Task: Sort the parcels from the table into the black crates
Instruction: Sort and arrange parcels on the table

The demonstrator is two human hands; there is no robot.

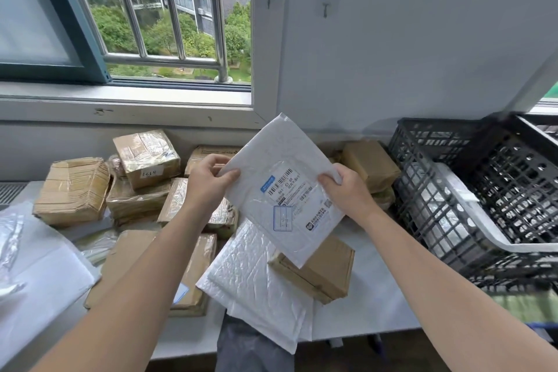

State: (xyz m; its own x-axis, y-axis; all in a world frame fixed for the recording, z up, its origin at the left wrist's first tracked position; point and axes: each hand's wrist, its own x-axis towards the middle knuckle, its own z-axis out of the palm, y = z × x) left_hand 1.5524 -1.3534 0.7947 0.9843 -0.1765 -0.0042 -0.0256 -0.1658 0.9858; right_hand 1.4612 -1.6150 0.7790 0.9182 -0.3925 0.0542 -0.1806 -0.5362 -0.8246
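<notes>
White bubble mailer (pixel 271 148) x1 held up over the desk (pixel 377 296), pinched at its side edges by left hand (pixel 208 181) and right hand (pixel 347 190), thumbs on top. Printed label (pixel 287 193) facing up: barcodes, blue logo patch (text too small to read). Two more white mailers (pixel 256 281) flat at desk front. Roughly ten brown taped cartons (pixel 72 190) behind; one tagged by hand, looks like 6171. Two black crates (pixel 428 166) at right, pale parcels visible through the mesh.

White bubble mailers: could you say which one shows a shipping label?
The held-up mailer between left hand and right hand; the flat mailer on the table shows none.
</notes>
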